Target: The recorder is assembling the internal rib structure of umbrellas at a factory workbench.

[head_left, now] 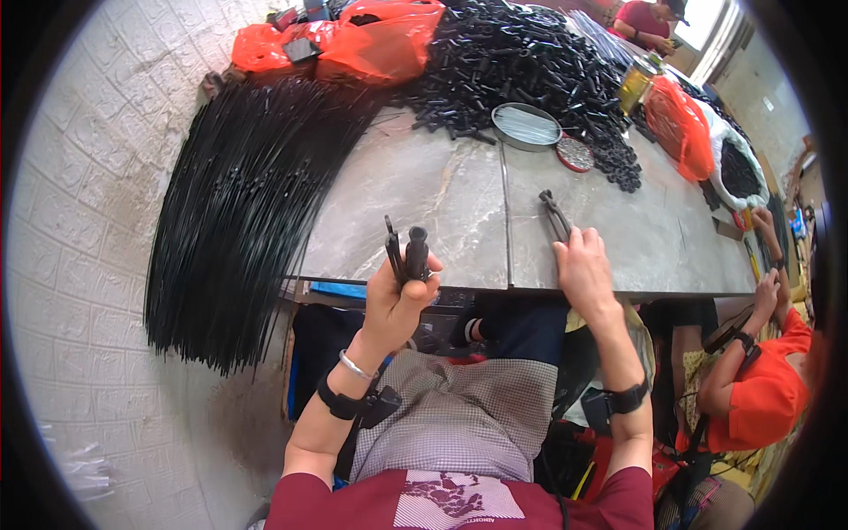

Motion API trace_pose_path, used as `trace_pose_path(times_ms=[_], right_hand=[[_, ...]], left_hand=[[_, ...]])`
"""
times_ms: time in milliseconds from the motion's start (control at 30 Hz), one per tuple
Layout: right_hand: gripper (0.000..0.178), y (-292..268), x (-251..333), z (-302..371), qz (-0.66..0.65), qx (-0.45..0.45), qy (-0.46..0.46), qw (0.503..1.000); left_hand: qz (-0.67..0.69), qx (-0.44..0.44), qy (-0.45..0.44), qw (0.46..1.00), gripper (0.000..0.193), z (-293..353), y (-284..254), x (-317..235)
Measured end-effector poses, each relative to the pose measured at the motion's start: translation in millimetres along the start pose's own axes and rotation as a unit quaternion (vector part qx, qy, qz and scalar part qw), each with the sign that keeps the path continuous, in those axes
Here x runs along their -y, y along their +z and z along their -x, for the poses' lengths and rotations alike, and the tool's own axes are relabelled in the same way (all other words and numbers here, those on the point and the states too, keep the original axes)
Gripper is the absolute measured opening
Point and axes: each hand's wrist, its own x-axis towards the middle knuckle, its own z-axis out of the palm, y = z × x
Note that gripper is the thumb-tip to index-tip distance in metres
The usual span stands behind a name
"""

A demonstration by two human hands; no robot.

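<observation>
Above the table's near edge, my left hand [397, 296] is closed around a few short black plastic pieces. One of these, a black tubular piece [417, 252], stands upright beside the thumb, and thinner black pieces [393, 243] poke up next to it. My right hand [585, 269] is at the tabletop [442, 194], fingers closed on a dark tool with two slim arms, like pliers [554, 215]. Its far end points away from me, and the rest is hidden under my fingers. The two hands are well apart.
Long thin black rods [247, 212] overhang the left edge. Behind lies a heap of black plastic parts [521, 62], near a round tin of thin rods [527, 126] and a small red tin [575, 154]. Red bags [380, 40] stand behind. A co-worker in orange [760, 380] sits at right.
</observation>
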Motion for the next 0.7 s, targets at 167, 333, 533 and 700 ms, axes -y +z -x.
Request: trace_pose_path(times_ms=[167, 333, 533, 700], right_hand=[[0.026, -88, 72, 5, -0.486, 0.254, 0.112, 0.828], [0.036, -86, 112, 30, -0.358, 0.216, -0.100, 0.903], [0.041, -83, 120, 35, -0.217, 0.126, -0.149, 0.956], [0.042, -89, 121, 33, -0.134, 0.088, -0.180, 0.970]], left_hand=[[0.039, -0.009, -0.016, 0.999, 0.052, -4, -9, 1], [0.082, -0.025, -0.073, 0.994, 0.050, -6, -4, 2], [0.069, -0.027, -0.091, 0.993, 0.048, -2, -1, -2], [0.055, -0.032, -0.087, 0.994, 0.047, 0, 0, -4]])
